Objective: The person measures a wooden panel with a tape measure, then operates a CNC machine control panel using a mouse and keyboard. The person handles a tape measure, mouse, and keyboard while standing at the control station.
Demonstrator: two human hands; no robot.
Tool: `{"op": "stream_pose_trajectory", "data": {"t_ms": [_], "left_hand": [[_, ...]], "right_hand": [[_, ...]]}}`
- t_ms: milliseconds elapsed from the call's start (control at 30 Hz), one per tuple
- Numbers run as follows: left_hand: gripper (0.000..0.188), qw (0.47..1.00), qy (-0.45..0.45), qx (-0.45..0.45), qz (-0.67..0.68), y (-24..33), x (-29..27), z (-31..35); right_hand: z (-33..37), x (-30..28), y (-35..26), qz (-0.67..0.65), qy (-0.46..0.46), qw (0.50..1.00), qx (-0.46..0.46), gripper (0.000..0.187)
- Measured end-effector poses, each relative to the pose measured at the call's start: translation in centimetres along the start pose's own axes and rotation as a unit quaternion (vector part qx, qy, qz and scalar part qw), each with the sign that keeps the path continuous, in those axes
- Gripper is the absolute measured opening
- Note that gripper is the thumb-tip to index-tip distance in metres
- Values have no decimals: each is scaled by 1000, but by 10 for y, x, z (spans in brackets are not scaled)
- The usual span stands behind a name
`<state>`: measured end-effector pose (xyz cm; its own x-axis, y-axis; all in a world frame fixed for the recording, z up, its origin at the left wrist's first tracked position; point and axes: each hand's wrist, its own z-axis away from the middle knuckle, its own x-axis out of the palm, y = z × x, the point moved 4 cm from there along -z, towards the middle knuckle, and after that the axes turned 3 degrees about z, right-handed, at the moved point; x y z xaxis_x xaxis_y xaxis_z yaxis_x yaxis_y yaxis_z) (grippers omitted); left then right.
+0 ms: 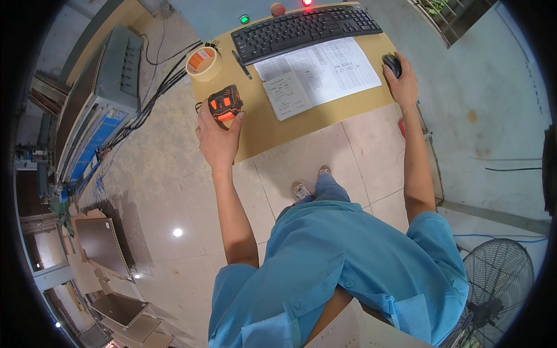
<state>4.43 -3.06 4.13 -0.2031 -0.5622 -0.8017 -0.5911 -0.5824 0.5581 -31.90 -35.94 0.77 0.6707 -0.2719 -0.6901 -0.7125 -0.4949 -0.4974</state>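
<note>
At the near left corner of the tan desktop (261, 136), my left hand (218, 138) has its thumb and fingers around an orange and black tape measure (225, 103). The tape measure seems to rest on the board. Over on the right edge, my right hand (405, 87) lies on a black computer mouse (392, 65), its fingers curved over it. Between the hands are a printed sheet (348, 66) and, overlapping it, a smaller handwritten paper (286, 95). Behind them stands a black keyboard (307, 30).
A roll of tape (204, 65) sits at the desk's left edge, with a black pen (241, 64) beside it. Green (244, 20) and red lights (307, 2) glow behind the keyboard. Left are cables (165, 87) and a grey machine (119, 75); a fan (493, 278) stands lower right.
</note>
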Motion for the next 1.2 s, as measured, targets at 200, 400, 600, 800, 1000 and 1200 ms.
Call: {"op": "stream_pose_trajectory", "data": {"t_ms": [200,400,600,800,1000,1200], "left_hand": [[88,1000,3,0,7,0,-1,0],[89,1000,1,-7,13,-1,-1,1],[89,1000,15,4,-4,-1,0,-1],[89,1000,3,0,8,-1,0,0],[93,1000,4,-4,-7,-1,1,0],[93,1000,0,-9,-9,-1,0,0]], "right_hand": [[-1,1,1,-5,-2,1000,-2,56],[-1,3,2,4,1,1000,-4,58],[0,4,5,11,14,1000,-8,56],[-1,6,8,2,11,1000,-18,52],[-1,4,6,6,8,1000,-17,54],[-1,3,4,4,8,1000,-18,54]]}}
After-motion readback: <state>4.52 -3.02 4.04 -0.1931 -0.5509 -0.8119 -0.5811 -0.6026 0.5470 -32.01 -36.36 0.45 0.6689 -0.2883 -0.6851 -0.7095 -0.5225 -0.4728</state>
